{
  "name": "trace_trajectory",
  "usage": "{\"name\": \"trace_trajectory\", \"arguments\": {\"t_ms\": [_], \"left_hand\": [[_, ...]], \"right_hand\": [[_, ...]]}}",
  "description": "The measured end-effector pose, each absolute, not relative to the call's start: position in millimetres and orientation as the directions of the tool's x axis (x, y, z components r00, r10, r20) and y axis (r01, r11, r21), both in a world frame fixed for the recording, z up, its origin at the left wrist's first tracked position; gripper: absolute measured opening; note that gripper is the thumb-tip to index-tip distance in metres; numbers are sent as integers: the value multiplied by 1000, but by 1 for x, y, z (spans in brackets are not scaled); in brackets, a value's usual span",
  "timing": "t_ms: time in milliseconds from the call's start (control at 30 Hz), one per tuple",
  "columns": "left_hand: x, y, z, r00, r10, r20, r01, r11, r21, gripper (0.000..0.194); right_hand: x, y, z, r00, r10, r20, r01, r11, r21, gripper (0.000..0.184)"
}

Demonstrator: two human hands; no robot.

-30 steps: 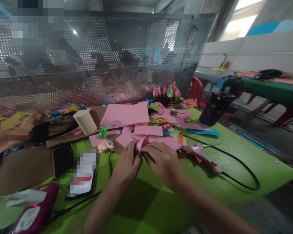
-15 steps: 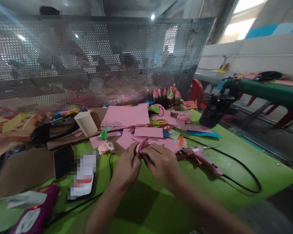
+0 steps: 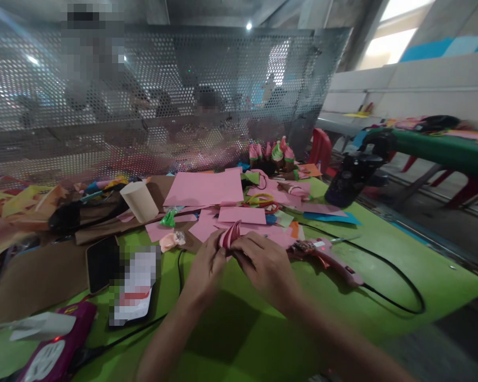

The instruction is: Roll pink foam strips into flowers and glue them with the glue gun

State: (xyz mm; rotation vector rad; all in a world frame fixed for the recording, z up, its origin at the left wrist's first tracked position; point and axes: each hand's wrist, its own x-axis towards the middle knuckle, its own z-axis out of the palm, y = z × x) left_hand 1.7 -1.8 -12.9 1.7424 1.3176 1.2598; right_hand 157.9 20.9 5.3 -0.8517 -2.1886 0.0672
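Note:
A small pink paper piece (image 3: 230, 235) with layered, curved folds is pinched between my two hands, above the green table (image 3: 231, 329). My left hand (image 3: 207, 262) grips its left side, fingers closed. From the right, my right hand (image 3: 265, 265) presses on it with fingertips together; the thumb is partly hidden. Just beyond the hands lie pink paper sheets (image 3: 242, 215) and a larger pink sheet (image 3: 205, 188). To the right of my right hand rests a pink glue gun (image 3: 338, 261), its nozzle area dark and cluttered.
Left are a cardboard tube (image 3: 139, 202), a dark phone (image 3: 103, 263), another phone (image 3: 135, 292) and a purple power strip (image 3: 56, 345). Yellow-handled scissors (image 3: 260, 199) lie among the paper. A dark jug (image 3: 354, 175) stands at right; paper ice-cream cones (image 3: 278, 154) stand behind. A perforated metal panel (image 3: 163, 79) closes the back.
The folds of the pink paper piece have spread and point up more. My right fingers have shifted slightly; both hands stay in nearly the same place.

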Motion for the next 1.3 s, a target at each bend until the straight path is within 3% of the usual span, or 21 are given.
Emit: {"name": "trace_trajectory", "arguments": {"t_ms": [167, 500, 767, 1067, 1300], "left_hand": [[1, -2, -15, 38, 950, 311, 356, -304, 884, 38], [-2, 1, -15, -21, 947, 321, 284, -302, 910, 40], [-1, 3, -19, -34, 960, 278, 178, -268, 947, 39], [-1, 3, -22, -70, 967, 245, 163, -232, 959, 43], [0, 4, -19, -57, 967, 250, 177, -236, 955, 45]], "right_hand": [[159, 21, 5, -479, 596, 644, 551, 776, -308, 12], [171, 23, 11, -361, 607, 708, 459, 777, -432, 11], [168, 23, 6, -392, 628, 672, 453, 768, -453, 10], [163, 22, 1, -434, 600, 672, 470, 787, -400, 13], [160, 20, -4, -471, 539, 698, 525, 807, -269, 15]]}}
